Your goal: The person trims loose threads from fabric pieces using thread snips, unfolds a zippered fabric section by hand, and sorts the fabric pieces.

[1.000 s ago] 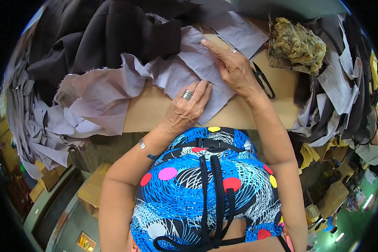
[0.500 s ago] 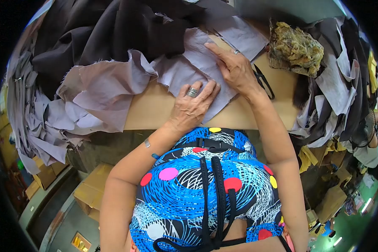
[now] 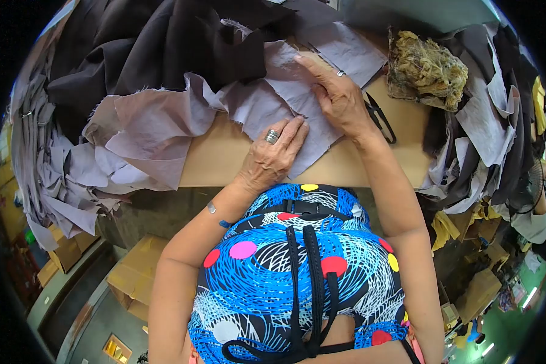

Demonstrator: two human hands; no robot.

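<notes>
Grey cloth [image 3: 312, 136] with frayed edges lies on the tan work surface [image 3: 218, 161] in front of me. My left hand [image 3: 275, 151], with rings on one finger, rests on its near part; the fingers are drawn together, their tips at a fold of the cloth. Farther up and to the right, my right hand [image 3: 340, 100] lies on the same cloth with its index finger stretched out and the thumb apart. Black-handled scissors [image 3: 380, 120] lie just right of that hand, their blades partly hidden.
Dark cloth [image 3: 158, 51] is heaped at the back left, with pinkish-grey pieces [image 3: 155, 124] before it. A clump of yellowish fibres [image 3: 428, 70] sits at the back right. More cloth strips [image 3: 488, 133] hang at the right edge. A cardboard box [image 3: 136, 273] stands below left.
My left hand's fingers were spread half a second ago and have come together, with the hand shifted slightly left. My right hand has barely moved.
</notes>
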